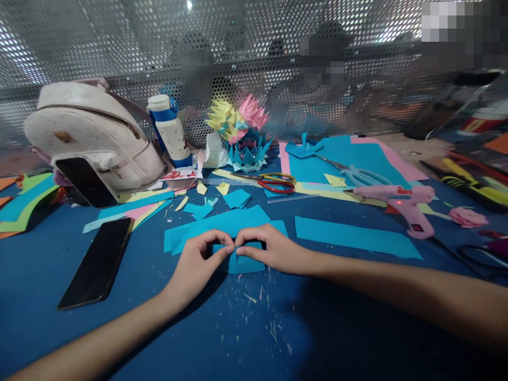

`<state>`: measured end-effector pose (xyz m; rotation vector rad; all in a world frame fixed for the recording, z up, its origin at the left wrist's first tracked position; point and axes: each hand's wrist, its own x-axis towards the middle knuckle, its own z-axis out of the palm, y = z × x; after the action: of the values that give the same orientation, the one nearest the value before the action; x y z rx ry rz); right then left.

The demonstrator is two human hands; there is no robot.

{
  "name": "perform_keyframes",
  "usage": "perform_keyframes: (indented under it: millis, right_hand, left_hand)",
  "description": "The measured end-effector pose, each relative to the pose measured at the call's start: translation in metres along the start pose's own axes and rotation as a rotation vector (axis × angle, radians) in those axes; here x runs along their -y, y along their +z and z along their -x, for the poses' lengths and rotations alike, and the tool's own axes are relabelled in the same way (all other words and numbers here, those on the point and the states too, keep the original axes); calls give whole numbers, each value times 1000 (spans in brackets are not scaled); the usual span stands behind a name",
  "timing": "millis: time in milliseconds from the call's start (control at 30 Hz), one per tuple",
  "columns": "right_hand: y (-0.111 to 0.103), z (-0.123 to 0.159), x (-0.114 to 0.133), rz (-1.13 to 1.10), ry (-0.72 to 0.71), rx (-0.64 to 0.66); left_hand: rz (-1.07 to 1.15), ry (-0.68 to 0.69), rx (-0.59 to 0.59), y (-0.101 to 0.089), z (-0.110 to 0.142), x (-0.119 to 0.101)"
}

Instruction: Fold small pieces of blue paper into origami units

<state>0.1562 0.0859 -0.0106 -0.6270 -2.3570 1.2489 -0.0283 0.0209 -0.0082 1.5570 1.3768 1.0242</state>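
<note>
Fingertips together at the centre, my left hand (204,256) and my right hand (270,247) pinch a small piece of blue paper (244,265) between thumbs and fingers. The paper is bent, and its upper part is partly hidden by my fingers. Just behind lie blue paper strips (222,225), flat on the table. To the right is a longer blue paper strip (353,236). Small blue scraps (237,199) and yellow scraps (223,188) are scattered beyond.
A phone (97,264) lies left; another phone (85,181) leans on a backpack (91,127). Behind stand a bottle (170,129) and folded paper flowers (248,151). Red-handled scissors (278,182), blue-handled scissors (357,174) and a pink glue gun (400,198) lie beyond my hands.
</note>
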Motion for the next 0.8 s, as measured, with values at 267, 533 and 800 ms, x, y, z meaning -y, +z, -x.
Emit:
perform_keyframes:
  millis: [267, 533, 800]
  right_hand:
    - [-1, 0, 1, -17, -7, 1]
    - [0, 0, 2, -26, 15, -6]
    - [0, -1, 3, -21, 12, -50]
  left_hand:
    - [-17, 2, 4, 1, 1, -1]
    - [-38, 12, 9, 1, 2, -1]
    - [-84, 7, 53, -5, -2, 2]
